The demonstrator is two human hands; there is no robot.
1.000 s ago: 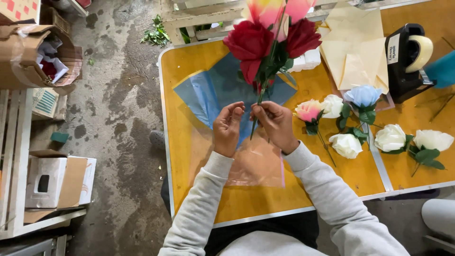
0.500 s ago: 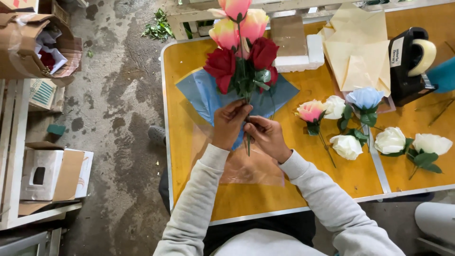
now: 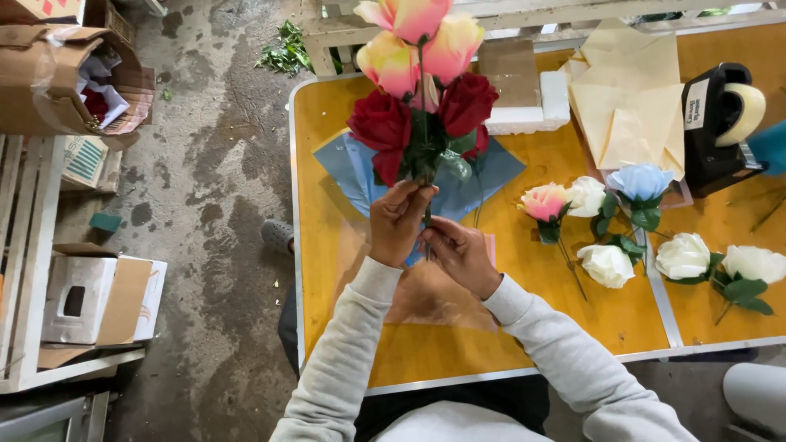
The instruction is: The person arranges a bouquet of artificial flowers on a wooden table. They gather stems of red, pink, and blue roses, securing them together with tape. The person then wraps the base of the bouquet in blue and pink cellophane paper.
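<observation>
Right now you hold a bunch of artificial flowers [image 3: 422, 98] upright above the yellow table [image 3: 327, 131], red roses low in the bunch and pink-and-yellow ones on top. Your left hand [image 3: 399, 223] is closed tight around the stems just under the blooms. Your right hand [image 3: 458, 254] sits just beside it, fingers pinched on the lower stems [image 3: 426, 237].

Judging by the bunch, several flowers are already gathered, while none of them is wrapped yet. Directly beneath the bunch lies a blue wrapping sheet [image 3: 344, 176], spread flat, and a clear plastic sheet [image 3: 434, 299] lies nearer to you; both are bare.

To your right, loose flowers rest on the table, not yet in the bunch: a pink rose [image 3: 544, 201], a pale blue one [image 3: 640, 182] and white ones [image 3: 607, 264] further along. Beyond them sit a stack of cream paper sheets [image 3: 630, 98] and a black tape dispenser [image 3: 720, 127] near the far right edge. A white foam block [image 3: 540, 110] lies behind the bunch.

Nothing blocks the space between your hands and the sheets. Off the table to your left are open cardboard boxes [image 3: 74, 74] on a wet concrete floor [image 3: 213, 164]
</observation>
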